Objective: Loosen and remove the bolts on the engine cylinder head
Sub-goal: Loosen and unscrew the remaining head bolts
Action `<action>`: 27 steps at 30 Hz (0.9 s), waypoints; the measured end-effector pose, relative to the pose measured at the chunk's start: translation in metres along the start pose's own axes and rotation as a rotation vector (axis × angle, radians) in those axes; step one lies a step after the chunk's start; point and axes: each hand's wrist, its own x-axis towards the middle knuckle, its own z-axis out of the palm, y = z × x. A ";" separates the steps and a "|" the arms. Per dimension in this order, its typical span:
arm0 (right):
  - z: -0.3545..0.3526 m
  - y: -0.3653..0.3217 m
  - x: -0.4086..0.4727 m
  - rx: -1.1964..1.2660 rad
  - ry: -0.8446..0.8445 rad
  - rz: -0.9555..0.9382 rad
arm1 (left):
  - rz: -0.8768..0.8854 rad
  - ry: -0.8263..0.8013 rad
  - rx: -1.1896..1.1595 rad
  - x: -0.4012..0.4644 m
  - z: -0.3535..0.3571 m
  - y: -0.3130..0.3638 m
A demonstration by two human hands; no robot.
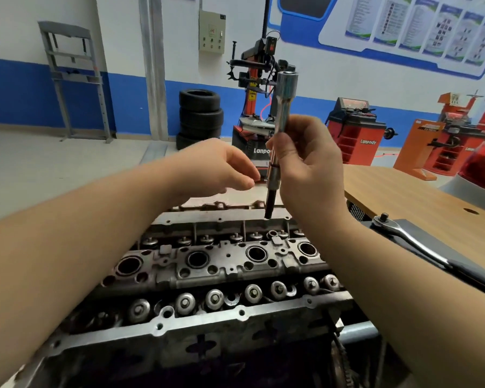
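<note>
Two hands above the cylinder head (207,264); right hand (308,161) clamped around the extension bar (282,113), dark bolt (270,201) hanging below the fingers; left hand (216,166) loosely curled beside it, holding nothing visible; ratchet (409,242) lying aside; remaining bolts impossible to count.

1. Left arm comes in from 8 o'clock, forearm bare, reaching toward 2 o'clock; wrist roughly level
2. Left hand (219,166) is held palm down, fingers loosely curled with the tips drawn toward the thumb at 3 o'clock; whether they pinch anything cannot be told
3. Right arm comes in from 4 o'clock, forearm rising toward 11 o'clock
4. Right hand (308,158) is raised, fingers and thumb curled round a long socket extension (280,130) held nearly upright
</note>
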 end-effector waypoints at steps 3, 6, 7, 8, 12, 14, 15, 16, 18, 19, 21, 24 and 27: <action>0.008 -0.011 0.007 0.015 -0.064 0.039 | 0.034 -0.008 0.014 -0.014 -0.018 0.006; 0.018 -0.017 0.007 0.021 -0.114 0.084 | 0.037 -0.019 0.043 -0.027 -0.020 0.002; 0.022 -0.019 0.005 0.016 -0.130 0.093 | 0.035 -0.008 0.024 -0.031 -0.019 -0.001; 0.025 -0.019 0.004 0.015 -0.147 0.102 | 0.032 0.004 0.000 -0.035 -0.017 -0.005; 0.033 -0.015 -0.006 -0.020 -0.212 0.112 | 0.050 0.009 -0.031 -0.046 -0.008 -0.022; 0.034 -0.010 -0.009 -0.035 -0.232 0.117 | 0.082 0.004 -0.009 -0.049 -0.003 -0.030; 0.033 -0.009 -0.011 -0.037 -0.237 0.119 | 0.098 0.010 -0.006 -0.050 -0.001 -0.033; 0.033 -0.007 -0.011 -0.038 -0.238 0.116 | 0.112 0.020 -0.011 -0.051 0.001 -0.035; 0.031 -0.006 -0.010 -0.030 -0.237 0.110 | 0.139 0.036 -0.011 -0.052 0.002 -0.037; 0.031 -0.005 -0.010 -0.026 -0.240 0.109 | 0.148 0.040 -0.010 -0.052 0.003 -0.038; 0.030 -0.005 -0.010 -0.028 -0.247 0.099 | 0.158 0.044 -0.030 -0.053 0.005 -0.040; 0.029 -0.005 -0.011 -0.017 -0.266 0.081 | 0.144 0.022 -0.132 -0.055 0.009 -0.044; 0.029 -0.007 -0.011 0.025 -0.278 0.084 | 0.140 0.005 -0.173 -0.057 0.012 -0.044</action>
